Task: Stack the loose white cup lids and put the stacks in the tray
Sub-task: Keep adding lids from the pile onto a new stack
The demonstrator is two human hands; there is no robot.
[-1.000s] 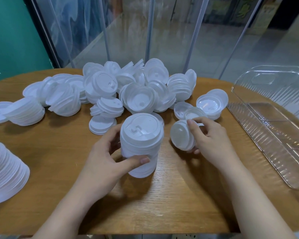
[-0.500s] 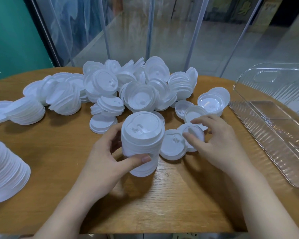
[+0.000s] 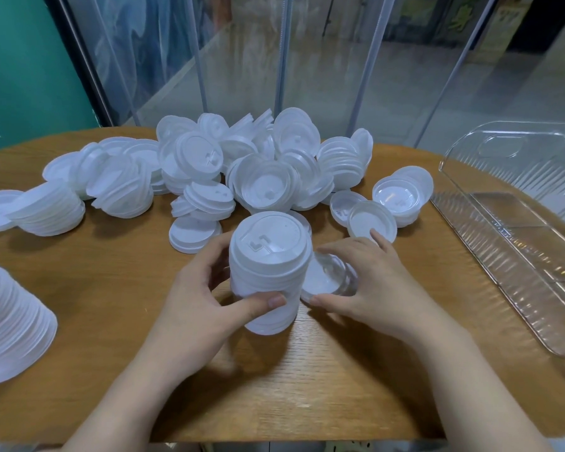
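White cup lids (image 3: 268, 246) on a brown wood-grain table (image 3: 111, 288). Clear ribbed tray (image 3: 519, 243); teal wall (image 3: 20, 66) at the far left

The left hand (image 3: 206, 298) is curling round a stack of lids (image 3: 268, 272), thumb lying across its front. The right hand (image 3: 362, 282) is pinching a lid (image 3: 320, 278) just beside it.

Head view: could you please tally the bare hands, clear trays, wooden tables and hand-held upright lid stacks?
Bare hands: 2 (left hand; right hand, gripping blurred loose lids)
Clear ribbed plastic tray: 1
Round wooden table: 1
Upright white plastic lid stack, gripped by left hand: 1
Total: 5
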